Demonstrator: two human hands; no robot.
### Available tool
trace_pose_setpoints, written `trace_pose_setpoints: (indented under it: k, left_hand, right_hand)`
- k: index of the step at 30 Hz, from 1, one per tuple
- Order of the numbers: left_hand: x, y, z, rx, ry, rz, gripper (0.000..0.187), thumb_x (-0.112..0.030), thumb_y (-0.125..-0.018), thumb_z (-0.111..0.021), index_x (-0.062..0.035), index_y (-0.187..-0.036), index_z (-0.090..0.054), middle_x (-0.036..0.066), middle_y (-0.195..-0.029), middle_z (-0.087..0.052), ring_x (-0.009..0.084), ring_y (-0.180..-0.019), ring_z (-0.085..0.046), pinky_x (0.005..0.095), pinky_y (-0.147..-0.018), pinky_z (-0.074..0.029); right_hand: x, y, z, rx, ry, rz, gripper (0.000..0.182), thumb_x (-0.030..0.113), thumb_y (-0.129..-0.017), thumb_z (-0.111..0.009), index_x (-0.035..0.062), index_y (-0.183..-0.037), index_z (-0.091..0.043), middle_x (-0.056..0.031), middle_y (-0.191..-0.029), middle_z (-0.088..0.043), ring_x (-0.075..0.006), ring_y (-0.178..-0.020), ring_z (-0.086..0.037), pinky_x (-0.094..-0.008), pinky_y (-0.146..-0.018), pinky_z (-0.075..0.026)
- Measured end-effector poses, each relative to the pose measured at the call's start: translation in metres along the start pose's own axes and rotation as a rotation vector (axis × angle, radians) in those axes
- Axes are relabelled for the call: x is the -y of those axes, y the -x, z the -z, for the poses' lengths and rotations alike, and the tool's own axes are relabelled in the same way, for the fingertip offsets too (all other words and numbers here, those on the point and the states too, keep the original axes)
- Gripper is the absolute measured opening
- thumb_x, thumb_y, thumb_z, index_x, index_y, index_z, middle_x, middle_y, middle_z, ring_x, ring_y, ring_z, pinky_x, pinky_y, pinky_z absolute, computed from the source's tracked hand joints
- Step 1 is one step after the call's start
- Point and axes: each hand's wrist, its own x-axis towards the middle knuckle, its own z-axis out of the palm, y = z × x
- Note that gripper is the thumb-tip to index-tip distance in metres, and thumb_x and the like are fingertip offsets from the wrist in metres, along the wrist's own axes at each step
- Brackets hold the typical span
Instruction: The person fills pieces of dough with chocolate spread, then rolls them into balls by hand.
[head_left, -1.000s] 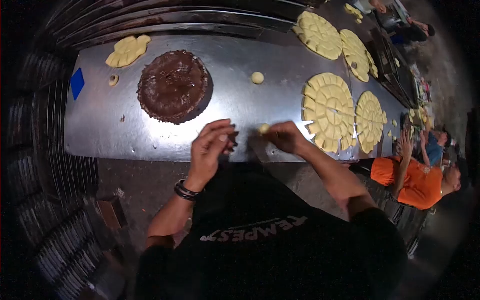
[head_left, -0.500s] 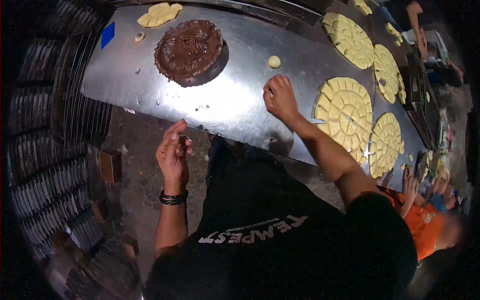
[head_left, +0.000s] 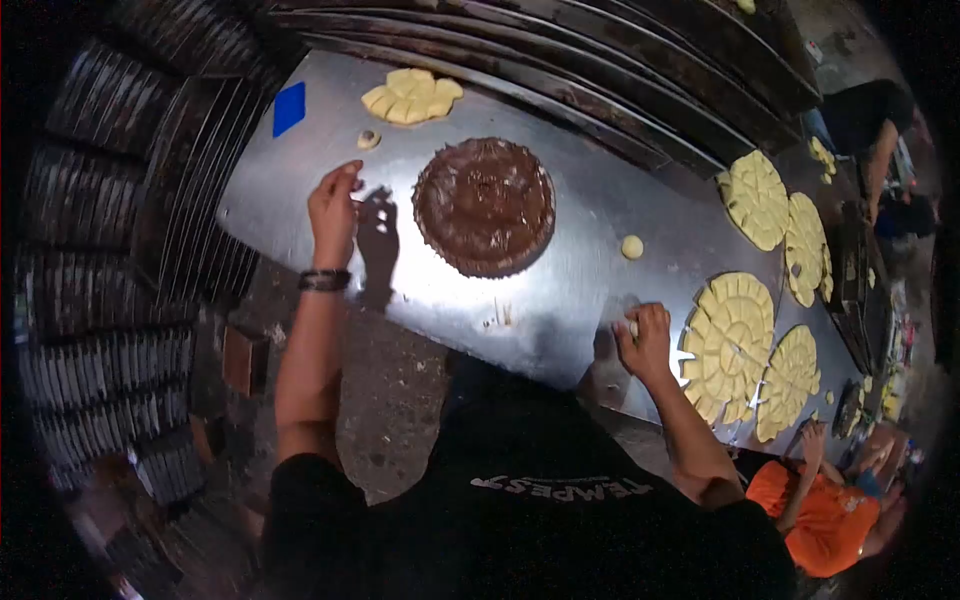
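Note:
My left hand is raised over the left part of the metal table, its fingers loosely apart and nothing visible in them. Just beyond it lies a small round dough piece with a dark centre. My right hand is near the table's front edge, fingers curled round a pale bit that looks like dough, mostly hidden by the fingers. A smooth dough ball rests farther in. Between my hands stands a round heap of brown, paste-like filling; its container is mostly covered.
Yellow cut dough lies at the back left, beside a blue flat scraper. Large scored dough rounds fill the right side. Dark stacked trays border the back; racks stand left. A co-worker in orange works at right.
My left hand has moved from in front of the table to above it, near the small filled dough piece. My right hand has drawn back from the dough ball. The view has shifted.

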Motion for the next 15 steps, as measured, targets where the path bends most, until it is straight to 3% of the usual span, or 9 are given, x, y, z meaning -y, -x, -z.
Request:
trace_pose_setpoints:
  k: [2,3,5,7,9,10,12,13,15]
  left_hand:
    - [0.015,-0.071,0.006,0.021,-0.286,-0.145,0.039,-0.034,-0.088,-0.056,-0.0023,-0.108,-0.065,0.008,-0.096,-0.065,0.0145,-0.082,-0.057,0.0256,-0.067,-0.043]
    - [0.035,-0.115,0.008,0.01,-0.358,-0.163,0.041,-0.035,-0.088,-0.056,-0.0009,-0.108,-0.064,0.009,-0.093,-0.065,0.0163,-0.079,-0.058,0.0263,-0.066,-0.044]
    - [0.033,-0.163,-0.001,0.037,-0.52,-0.338,0.043,-0.038,-0.085,-0.054,-0.0001,-0.101,-0.066,0.021,-0.096,-0.065,0.0317,-0.091,-0.063,0.0366,-0.079,-0.048]
    - [0.053,-0.223,-0.011,0.035,-0.697,-0.409,0.042,-0.036,-0.084,-0.055,0.0005,-0.1,-0.065,0.023,-0.098,-0.064,0.0363,-0.093,-0.062,0.0395,-0.082,-0.047]
    - [0.063,-0.269,-0.017,0.286,-0.792,-0.492,0.042,-0.036,-0.083,-0.056,0.0008,-0.101,-0.065,0.024,-0.098,-0.064,0.0385,-0.093,-0.061,0.0406,-0.083,-0.047]
    - [0.079,-0.287,-0.021,0.284,-0.724,-0.605,0.042,-0.037,-0.082,-0.059,0.0015,-0.098,-0.065,0.023,-0.094,-0.065,0.038,-0.089,-0.061,0.0409,-0.08,-0.047]
    - [0.062,-0.284,-0.029,0.378,-0.768,-0.51,0.036,-0.034,-0.081,-0.063,0.0019,-0.087,-0.066,0.019,-0.086,-0.065,0.0301,-0.083,-0.062,0.0391,-0.075,-0.047]
    - [0.051,-0.28,-0.031,0.405,-0.913,-0.629,0.03,-0.027,-0.082,-0.064,0.0019,-0.085,-0.064,0.012,-0.082,-0.065,0.0225,-0.076,-0.06,0.0339,-0.07,-0.046]
    - [0.081,-0.315,-0.008,0.576,-0.467,-0.43,0.024,-0.023,-0.082,-0.067,0.0001,-0.083,-0.061,0.005,-0.077,-0.06,0.0144,-0.071,-0.054,0.027,-0.065,-0.044]
  right_hand:
    - [0.007,0.003,0.023,0.087,-0.059,-0.099,0.018,0.008,-0.075,-0.064,-0.0011,-0.085,-0.053,-0.0134,-0.08,-0.054,-0.031,-0.079,-0.053,-0.0393,-0.073,-0.043]
    - [-0.007,0.009,0.025,0.17,-0.166,-0.357,0.021,0.015,-0.078,-0.067,-0.001,-0.086,-0.057,-0.0092,-0.079,-0.058,-0.0227,-0.074,-0.057,-0.0329,-0.069,-0.045]
    - [-0.033,-0.002,0.03,0.229,-0.765,-0.826,0.022,0.02,-0.082,-0.067,0.0007,-0.089,-0.06,-0.0065,-0.085,-0.063,-0.0149,-0.079,-0.058,-0.0285,-0.07,-0.045]
    - [-0.025,-0.042,0.039,0.051,-0.753,-0.928,0.021,0.022,-0.085,-0.065,0.0022,-0.089,-0.061,-0.0056,-0.09,-0.064,-0.0121,-0.083,-0.057,-0.0276,-0.072,-0.045]
    - [-0.027,-0.077,0.04,-0.178,-0.714,-0.889,0.019,0.017,-0.083,-0.066,0.0001,-0.089,-0.061,-0.006,-0.088,-0.064,-0.0119,-0.08,-0.057,-0.0255,-0.074,-0.046]
    - [-0.05,-0.084,0.031,-0.204,-0.681,-0.884,0.016,0.015,-0.082,-0.066,0.0006,-0.087,-0.062,-0.0056,-0.085,-0.063,-0.0118,-0.078,-0.056,-0.0254,-0.07,-0.045]
    - [-0.068,-0.096,0.02,-0.262,-0.688,-0.794,0.019,0.017,-0.079,-0.07,0.0009,-0.087,-0.065,-0.0046,-0.08,-0.063,-0.01,-0.073,-0.054,-0.0256,-0.065,-0.044]
    - [-0.065,-0.106,0.019,-0.204,-0.597,-0.827,0.015,0.015,-0.08,-0.069,0.0021,-0.085,-0.064,-0.001,-0.077,-0.062,-0.0083,-0.072,-0.053,-0.0233,-0.064,-0.042]
    - [-0.056,-0.112,0.02,-0.173,-0.489,-0.815,0.017,0.019,-0.079,-0.071,0.0031,-0.08,-0.064,0.0,-0.072,-0.061,-0.0076,-0.068,-0.052,-0.0242,-0.062,-0.042]
